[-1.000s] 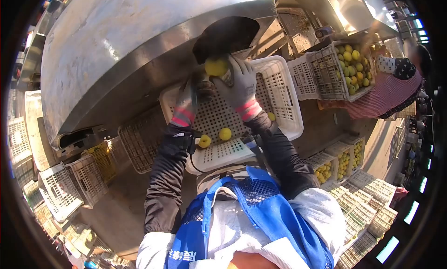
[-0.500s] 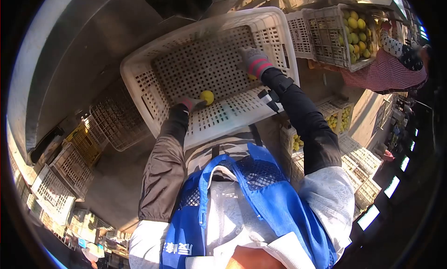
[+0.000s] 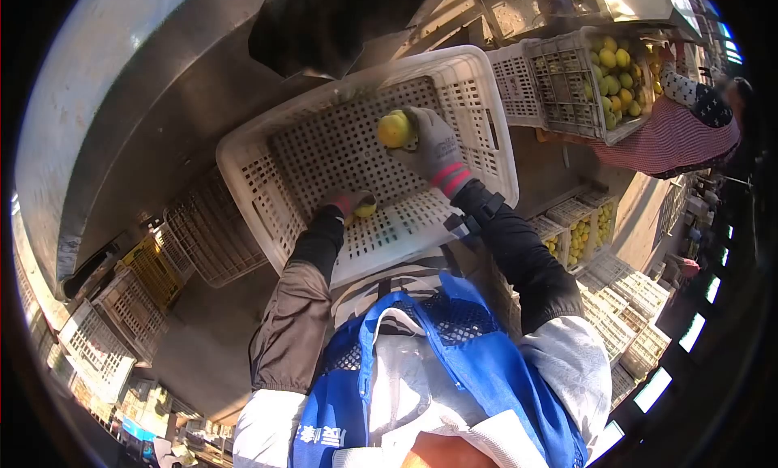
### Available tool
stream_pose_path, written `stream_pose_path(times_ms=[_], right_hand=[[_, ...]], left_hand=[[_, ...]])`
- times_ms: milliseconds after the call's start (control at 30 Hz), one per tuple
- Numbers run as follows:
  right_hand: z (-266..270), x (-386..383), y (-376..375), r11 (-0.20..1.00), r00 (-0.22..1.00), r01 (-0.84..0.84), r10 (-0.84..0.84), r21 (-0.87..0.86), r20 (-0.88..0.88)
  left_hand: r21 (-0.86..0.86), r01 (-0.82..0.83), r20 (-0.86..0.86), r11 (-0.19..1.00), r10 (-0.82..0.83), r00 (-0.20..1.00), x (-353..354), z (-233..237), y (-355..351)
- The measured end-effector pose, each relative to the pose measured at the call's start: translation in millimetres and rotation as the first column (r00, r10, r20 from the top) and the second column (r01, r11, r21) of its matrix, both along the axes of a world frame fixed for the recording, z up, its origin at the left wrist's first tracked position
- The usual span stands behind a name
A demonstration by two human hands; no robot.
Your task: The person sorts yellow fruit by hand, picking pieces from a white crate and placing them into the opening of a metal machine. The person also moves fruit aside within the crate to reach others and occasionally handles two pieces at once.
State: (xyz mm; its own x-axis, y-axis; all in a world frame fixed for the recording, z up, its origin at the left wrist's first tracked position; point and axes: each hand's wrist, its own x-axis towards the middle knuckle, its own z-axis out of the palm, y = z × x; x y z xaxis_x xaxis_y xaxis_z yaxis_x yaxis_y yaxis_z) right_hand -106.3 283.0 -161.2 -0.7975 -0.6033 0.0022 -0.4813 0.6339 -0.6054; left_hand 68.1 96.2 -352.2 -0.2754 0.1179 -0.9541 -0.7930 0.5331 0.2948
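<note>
A large white plastic crate (image 3: 365,257) with perforated walls lies in front of me, its open top toward me. My right hand (image 3: 433,146), in a grey glove with pink bands at the wrist, is closed around a round yellow-green citrus fruit (image 3: 394,131) and holds it up above the crate's floor. Down at the near left inside of the crate, my left hand (image 3: 347,201), also gloved, curls its fingers over a yellow citrus fruit (image 3: 365,211). Part of that fruit is hidden by the fingers.
A crate full of yellow-green fruit (image 3: 616,79) stands at upper right, beside a person in a red checked garment (image 3: 668,136). More fruit-filled crates (image 3: 579,237) and stacked pale crates (image 3: 624,306) are on the right. A curved metal surface (image 3: 121,119) borders the upper left, above several crates.
My right hand has moved left and up from the crate's right side and now shows a fruit in its grasp. My left hand's fingers have come over the fruit beside it. The view has shifted slightly.
</note>
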Motion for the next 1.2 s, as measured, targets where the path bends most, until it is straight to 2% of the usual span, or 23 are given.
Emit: stream_pose_path(times_ms=[67, 133, 267, 367, 433, 500, 533, 567, 600, 633, 667, 700, 733, 767, 833, 900, 967, 1000, 1033, 1067, 1100, 1167, 1200], right_hand=[[41.3, 6.1, -26.4, 0.985, 0.969, 0.032, -0.073, -0.17, -0.238], [76.2, 6.0, -49.9, 0.974, 0.937, 0.043, -0.117, -0.222, -0.329], [104.1, -5.0, -89.1, 0.952, 0.883, 0.076, -0.203, -0.297, -0.424], [115.2, -21.2, -115.1, 0.929, 0.851, 0.101, -0.266, -0.356, -0.453], [113.0, -38.1, -130.4, 0.955, 0.841, 0.13, -0.248, -0.265, -0.48], [105.8, -64.6, -156.3, 0.963, 0.873, 0.148, -0.234, -0.225, -0.428], [103.8, -67.7, -163.8, 0.968, 0.895, 0.167, -0.228, -0.185, -0.383], [109.2, -61.8, -161.6, 0.969, 0.9, 0.166, -0.225, -0.183, -0.374], [119.8, -57.4, -153.8, 0.938, 0.895, 0.136, -0.254, -0.32, -0.366], [127.8, -52.2, -145.3, 0.886, 0.891, 0.1, -0.282, -0.452, -0.356], [133.1, -40.4, -132.5, 0.886, 0.89, 0.096, -0.28, -0.454, -0.36], [139.0, -23.5, -116.7, 0.887, 0.966, 0.037, -0.149, -0.46, -0.211], [142.5, -7.3, -106.3, 0.882, 0.999, -0.017, -0.009, -0.47, -0.053], [142.9, 5.4, -101.6, 0.884, 0.998, -0.015, -0.011, -0.468, -0.054], [140.1, 17.6, -93.8, 0.905, 0.991, -0.132, 0.134, -0.406, -0.023], [137.1, 18.9, -93.5, 0.883, 0.996, -0.073, 0.09, -0.463, 0.015], [136.9, 11.8, -95.4, 0.883, 1.0, -0.017, 0.02, -0.469, 0.002], [138.1, 10.3, -97.4, 0.881, 1.0, -0.015, 0.015, -0.473, -0.002], [139.9, 7.7, -100.8, 0.898, 0.993, -0.007, -0.047, -0.44, -0.112], [141.5, 6.6, -103.5, 0.914, 0.97, 0.008, -0.105, -0.407, -0.218], [143.7, 4.3, -106.0, 0.913, 0.97, 0.007, -0.105, -0.409, -0.217], [146.3, -7.4, -112.4, 0.952, 0.864, 0.069, -0.207, -0.299, -0.46], [144.0, -15.3, -116.2, 0.958, 0.834, 0.096, -0.226, -0.271, -0.504]], left_hand=[[0.056, -0.1, -0.077, 0.993, 0.104, 0.992, -1.0, 45.5, -16.2], [0.291, -0.449, -0.073, 0.845, 0.487, 0.87, 0.8, 80.1, -29.3], [0.329, -0.486, -0.175, 0.81, 0.558, 0.811, -13.7, 184.3, -57.2], [0.324, -0.559, -0.177, 0.763, 0.629, 0.757, -23.2, 224.1, -70.5], [0.406, -0.69, -0.15, 0.599, 0.788, 0.597, -24.7, 243.0, -73.7], [0.477, -0.677, -0.086, 0.56, 0.797, 0.598, -27.8, 235.6, -89.6], [0.477, -0.436, -0.511, 0.763, 0.644, 0.57, -30.0, 236.4, -95.2], [0.333, -0.193, -0.839, 0.923, 0.384, 0.386, -33.8, 239.9, -100.8], [0.333, -0.199, -0.838, 0.922, 0.386, 0.386, -42.5, 255.3, -101.3], [0.618, -0.394, -0.482, 0.68, 0.724, 0.493, -52.3, 271.5, -101.0], [0.725, -0.603, -0.007, 0.332, 0.88, 0.476, -60.8, 281.9, -102.2], [0.729, -0.599, -0.012, 0.332, 0.881, 0.473, -66.6, 281.0, -106.1], [0.737, -0.303, -0.439, 0.604, 0.769, 0.465, -69.9, 279.0, -108.3], [0.565, -0.014, -0.782, 0.825, 0.541, 0.311, -72.5, 277.9, -108.7], [0.545, 0.015, -0.8, 0.838, 0.514, 0.31, -83.3, 281.0, -107.4], [0.523, 0.04, -0.815, 0.851, 0.486, 0.316, -87.5, 290.4, -104.1], [0.585, -0.077, -0.693, 0.808, 0.546, 0.471, -94.4, 302.1, -101.2], [0.582, -0.071, -0.697, 0.81, 0.541, 0.471, -99.3, 307.5, -97.4], [0.787, -0.297, -0.366, 0.54, 0.798, 0.48, -105.6, 312.5, -92.7], [0.839, -0.509, 0.029, 0.191, 0.919, 0.392, -108.4, 314.7, -90.9], [0.839, -0.509, 0.027, 0.193, 0.92, 0.392, -105.6, 302.2, -97.8], [0.473, -0.301, -0.574, 0.828, 0.549, 0.607, -99.8, 276.3, -113.9], [0.473, -0.304, -0.575, 0.827, 0.551, 0.605, -95.6, 273.2, -114.1]])
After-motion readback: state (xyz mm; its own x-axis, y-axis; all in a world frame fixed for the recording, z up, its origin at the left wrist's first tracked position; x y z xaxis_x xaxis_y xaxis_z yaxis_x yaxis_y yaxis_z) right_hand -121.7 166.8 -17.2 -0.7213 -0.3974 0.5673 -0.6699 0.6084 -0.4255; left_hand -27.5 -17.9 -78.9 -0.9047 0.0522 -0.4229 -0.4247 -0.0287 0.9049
